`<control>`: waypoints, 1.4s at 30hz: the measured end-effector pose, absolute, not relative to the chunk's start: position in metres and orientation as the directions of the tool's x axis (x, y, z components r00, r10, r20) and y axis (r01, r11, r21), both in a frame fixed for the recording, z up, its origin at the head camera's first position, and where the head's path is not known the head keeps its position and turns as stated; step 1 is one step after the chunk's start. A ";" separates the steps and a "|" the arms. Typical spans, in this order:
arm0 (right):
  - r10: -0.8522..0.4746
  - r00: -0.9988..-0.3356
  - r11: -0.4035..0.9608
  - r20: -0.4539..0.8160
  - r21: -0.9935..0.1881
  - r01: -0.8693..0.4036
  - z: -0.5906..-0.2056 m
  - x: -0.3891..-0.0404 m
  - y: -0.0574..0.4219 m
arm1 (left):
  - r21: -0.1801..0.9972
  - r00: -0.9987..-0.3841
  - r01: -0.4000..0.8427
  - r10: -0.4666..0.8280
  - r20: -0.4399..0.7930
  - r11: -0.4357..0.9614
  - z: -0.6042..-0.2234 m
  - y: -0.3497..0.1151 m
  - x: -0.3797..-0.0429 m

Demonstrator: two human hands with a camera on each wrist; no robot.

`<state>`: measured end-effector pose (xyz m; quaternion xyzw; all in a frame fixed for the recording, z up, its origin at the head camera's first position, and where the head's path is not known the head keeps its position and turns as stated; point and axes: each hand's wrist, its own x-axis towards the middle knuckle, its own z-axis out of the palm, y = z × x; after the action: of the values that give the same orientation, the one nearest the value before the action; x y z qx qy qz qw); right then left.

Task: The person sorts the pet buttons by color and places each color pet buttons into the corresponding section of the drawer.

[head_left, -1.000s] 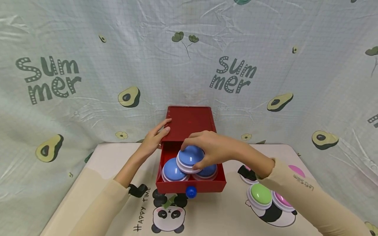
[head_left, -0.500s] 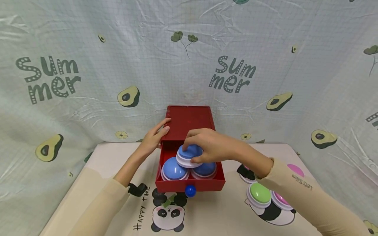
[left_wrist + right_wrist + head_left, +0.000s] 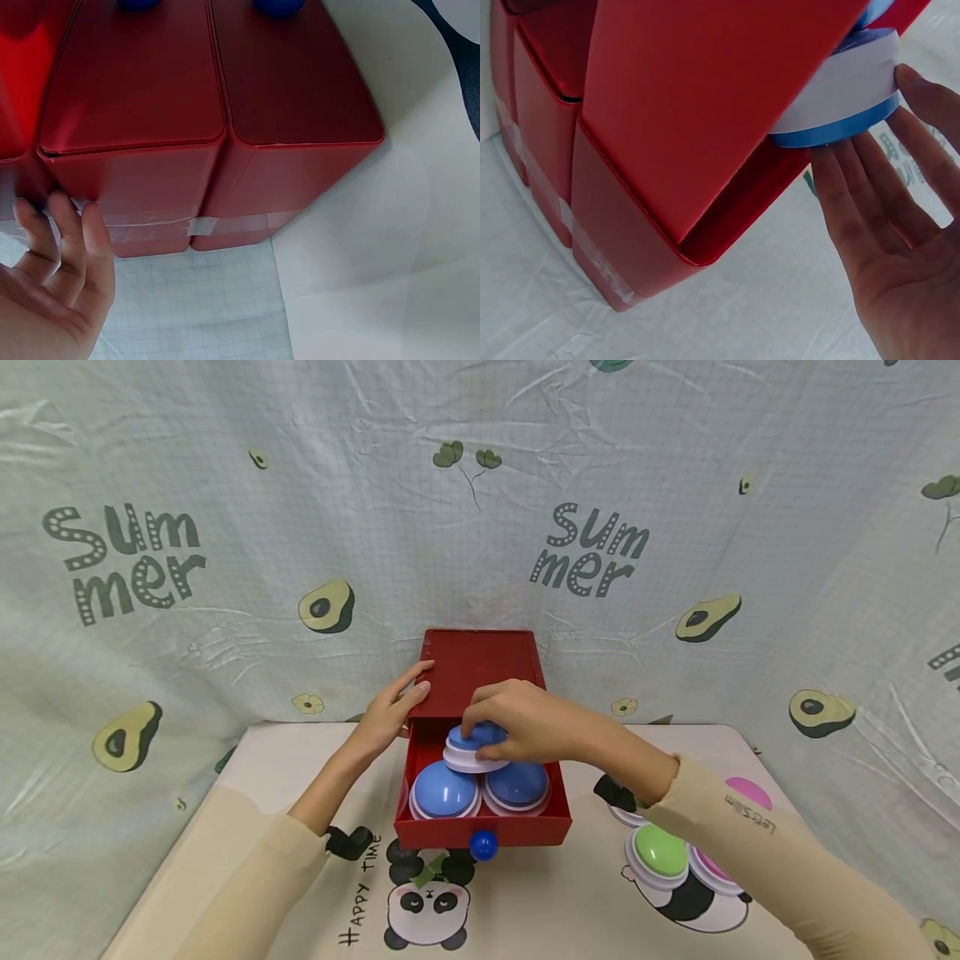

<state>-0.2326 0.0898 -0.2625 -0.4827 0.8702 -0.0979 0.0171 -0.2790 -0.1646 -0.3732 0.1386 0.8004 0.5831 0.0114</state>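
Note:
My right hand grips a round push button with a blue dome and white base, thumb on the base and fingers over the dome. It is tilted above the rear of a pulled-out red drawer. Below and in front, two more blue buttons sit side by side inside, behind the drawer front with its blue knob. In the right wrist view the drawer's side partly hides the held button. My left hand rests against the left side of the red drawer cabinet, fingers extended.
To the right on the table, a green button lies beside a pink button partly covered by my right sleeve. Another white base shows behind the sleeve. A printed curtain hangs close behind the cabinet.
My right hand has lifted the blue button slightly up and back, tilting it, so the right-hand blue button beneath shows more fully. My left hand stays at the cabinet's side.

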 end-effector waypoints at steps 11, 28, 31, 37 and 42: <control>-0.826 -0.554 0.532 0.104 -0.181 -0.827 -0.269 -0.240 0.087 | 0.939 -0.958 0.213 0.246 0.146 0.270 -0.374 -0.166 -0.278; -0.826 -0.546 0.520 0.139 -0.188 -0.833 -0.277 -0.242 0.086 | 0.941 -0.954 0.223 0.256 0.157 0.256 -0.377 -0.169 -0.281; -0.820 -0.554 0.517 0.146 -0.227 -0.825 -0.279 -0.242 0.090 | 0.941 -0.953 0.226 0.257 0.160 0.253 -0.377 -0.169 -0.281; -0.801 -0.573 0.505 0.174 -0.318 -0.802 -0.279 -0.232 0.106 | 0.944 -0.951 0.231 0.259 0.168 0.235 -0.377 -0.169 -0.281; -0.759 -0.596 0.493 0.264 -0.364 -0.790 -0.277 -0.213 0.125 | 0.950 -0.948 0.233 0.265 0.175 0.207 -0.377 -0.169 -0.282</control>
<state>-0.2125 0.1245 -0.2765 -0.4484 0.8635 -0.2286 -0.0340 -0.2823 -0.1692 -0.3774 0.1604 0.7766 0.6090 0.0132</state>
